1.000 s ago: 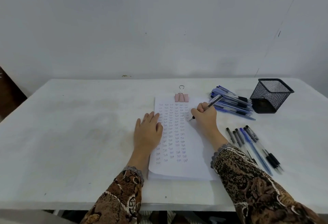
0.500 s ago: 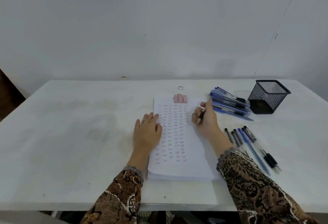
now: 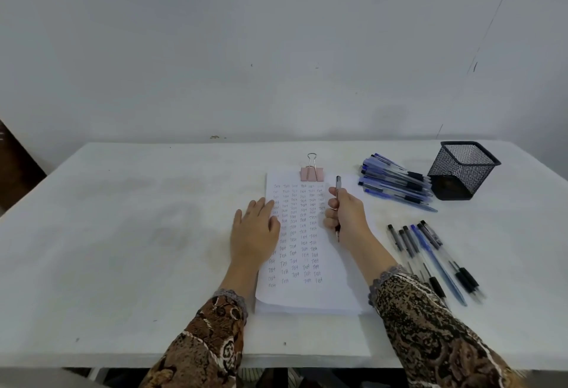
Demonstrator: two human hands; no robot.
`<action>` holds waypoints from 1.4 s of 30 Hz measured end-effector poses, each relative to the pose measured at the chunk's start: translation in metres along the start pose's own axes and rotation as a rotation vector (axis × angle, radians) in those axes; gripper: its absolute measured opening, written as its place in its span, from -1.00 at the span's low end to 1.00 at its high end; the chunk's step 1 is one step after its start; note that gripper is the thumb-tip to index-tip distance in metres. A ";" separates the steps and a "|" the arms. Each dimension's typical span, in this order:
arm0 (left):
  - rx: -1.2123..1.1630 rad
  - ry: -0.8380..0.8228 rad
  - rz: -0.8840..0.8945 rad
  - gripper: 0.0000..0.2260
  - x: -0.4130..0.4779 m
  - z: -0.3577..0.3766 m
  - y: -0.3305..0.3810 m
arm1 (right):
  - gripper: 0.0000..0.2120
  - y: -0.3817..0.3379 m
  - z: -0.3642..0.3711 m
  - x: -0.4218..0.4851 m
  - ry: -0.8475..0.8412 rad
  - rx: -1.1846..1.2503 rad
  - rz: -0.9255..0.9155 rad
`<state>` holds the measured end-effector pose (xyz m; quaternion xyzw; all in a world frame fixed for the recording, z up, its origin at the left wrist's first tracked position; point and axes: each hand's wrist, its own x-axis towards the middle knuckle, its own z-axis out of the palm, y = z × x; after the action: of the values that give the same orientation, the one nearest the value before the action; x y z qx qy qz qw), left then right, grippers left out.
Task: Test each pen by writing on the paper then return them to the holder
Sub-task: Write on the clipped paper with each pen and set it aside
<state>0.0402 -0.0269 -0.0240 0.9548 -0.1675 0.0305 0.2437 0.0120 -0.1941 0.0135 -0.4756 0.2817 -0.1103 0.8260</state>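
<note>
Curled fingers of the right hand (image 3: 345, 214) wrap around a dark pen (image 3: 338, 183) and hold it in a loose fist over the right side of the paper (image 3: 307, 297). The pen runs nearly along the paper's length. Its back end pokes out above the thumb toward the paper's top edge, and its tip shows below the hand, pointing toward the paper's near edge. Whether the tip touches the sheet cannot be told.

The left hand (image 3: 255, 231) lies flat with straight fingers on the paper's left edge, fingertips on the sheet and the outer palm off it.

The paper is the top sheet of a thin stack, filled with columns of small handwritten words. A pink binder clip (image 3: 312, 172) grips the middle of its top edge.

Right of the paper's top corner lies a pile of blue pens (image 3: 396, 183). Farther right, just beside that pile, stands the black mesh holder (image 3: 462, 169). Right of the paper's lower half, several loose pens (image 3: 430, 258) lie side by side in a slanted row.

Everything rests on a white table (image 3: 123, 234), and brown patterned sleeves (image 3: 430, 326) cover both forearms.
</note>
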 end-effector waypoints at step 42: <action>0.028 -0.019 -0.002 -0.59 0.000 -0.002 0.001 | -0.71 -0.063 -0.102 0.036 0.178 -1.789 -0.450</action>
<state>0.0398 -0.0272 -0.0221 0.9585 -0.1686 0.0234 0.2288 -0.0120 -0.3173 0.0143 -0.9695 0.2252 -0.0457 0.0859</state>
